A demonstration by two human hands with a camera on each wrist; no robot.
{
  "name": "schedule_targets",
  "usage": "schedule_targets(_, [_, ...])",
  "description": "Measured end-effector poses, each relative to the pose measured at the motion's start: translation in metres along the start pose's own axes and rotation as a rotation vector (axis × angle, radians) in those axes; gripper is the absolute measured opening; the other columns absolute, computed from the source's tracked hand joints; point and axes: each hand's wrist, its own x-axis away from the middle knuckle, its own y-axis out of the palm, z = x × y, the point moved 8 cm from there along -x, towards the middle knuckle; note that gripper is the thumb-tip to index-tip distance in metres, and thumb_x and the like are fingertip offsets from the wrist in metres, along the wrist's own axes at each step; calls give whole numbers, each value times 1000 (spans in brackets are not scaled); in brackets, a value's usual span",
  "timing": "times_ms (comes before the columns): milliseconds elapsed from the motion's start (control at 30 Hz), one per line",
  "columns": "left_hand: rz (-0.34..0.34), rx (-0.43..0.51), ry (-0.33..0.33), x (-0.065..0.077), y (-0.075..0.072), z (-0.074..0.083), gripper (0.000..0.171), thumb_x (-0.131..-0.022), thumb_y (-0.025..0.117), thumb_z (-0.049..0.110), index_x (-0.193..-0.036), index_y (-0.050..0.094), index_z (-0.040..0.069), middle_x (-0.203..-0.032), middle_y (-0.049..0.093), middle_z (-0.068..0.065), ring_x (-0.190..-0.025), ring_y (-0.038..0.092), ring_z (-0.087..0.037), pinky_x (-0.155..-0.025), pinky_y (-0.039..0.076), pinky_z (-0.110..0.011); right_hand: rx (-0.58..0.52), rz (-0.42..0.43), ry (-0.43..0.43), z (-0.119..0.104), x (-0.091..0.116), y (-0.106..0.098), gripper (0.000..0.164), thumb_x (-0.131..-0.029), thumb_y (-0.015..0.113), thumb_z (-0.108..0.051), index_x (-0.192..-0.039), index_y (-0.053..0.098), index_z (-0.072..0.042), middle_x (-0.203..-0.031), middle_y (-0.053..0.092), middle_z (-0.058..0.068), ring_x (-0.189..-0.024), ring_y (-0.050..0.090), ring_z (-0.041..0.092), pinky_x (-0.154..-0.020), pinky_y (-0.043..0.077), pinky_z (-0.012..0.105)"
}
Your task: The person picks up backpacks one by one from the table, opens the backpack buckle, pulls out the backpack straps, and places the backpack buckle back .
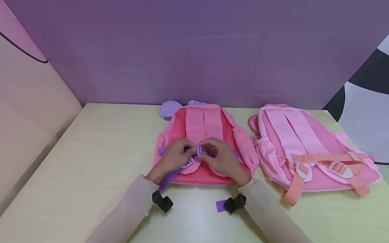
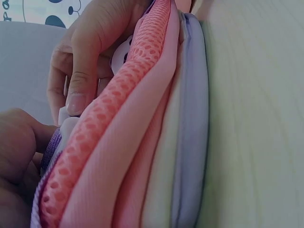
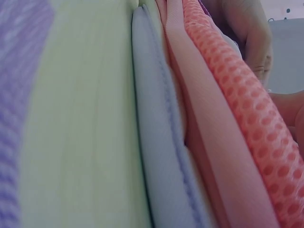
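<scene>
A pink backpack (image 1: 203, 118) lies with its shoulder straps and coral mesh back facing up. Across its lower middle runs a purple strap (image 1: 161, 150) with a small white buckle (image 1: 199, 150). From the left, my left hand (image 1: 173, 157) pinches the strap beside this buckle. My right hand (image 1: 223, 157) grips the buckle's right side between thumb and fingers. Below the left fingers sits a larger white strap adjuster (image 1: 188, 163). Up close in the left wrist view, both hands meet over the padded mesh edge (image 2: 118, 90); the fingers partly hide the buckle.
A lighter pink backpack (image 1: 282, 128) with orange straps and white buckles lies to the right. A round lilac pouch (image 1: 170, 109) sits behind the first backpack. One purple strap end (image 1: 221, 206) lies on the table (image 1: 76, 175) near my right wrist. A purple panel (image 1: 197, 54) stands behind.
</scene>
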Motion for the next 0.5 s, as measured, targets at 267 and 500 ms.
schedule_targets(267, [-90,99,-80,0,-2,-6,17,-92,60,11,-103,70,2,-92,66,-8,-78,55,-16,-68,44,-23,-23,12,-13,2,-1,0,24,-78,76,-3,-98,64,-3,-91,69,10,-80,68,21,-79,56,36])
schedule_targets(500, [-106,99,-96,0,-4,-8,16,-91,60,9,-101,70,1,-89,64,-9,-76,53,-15,-67,43,-24,-41,15,4,3,0,0,25,-77,76,-3,-99,64,-4,-92,69,10,-80,67,20,-79,56,36])
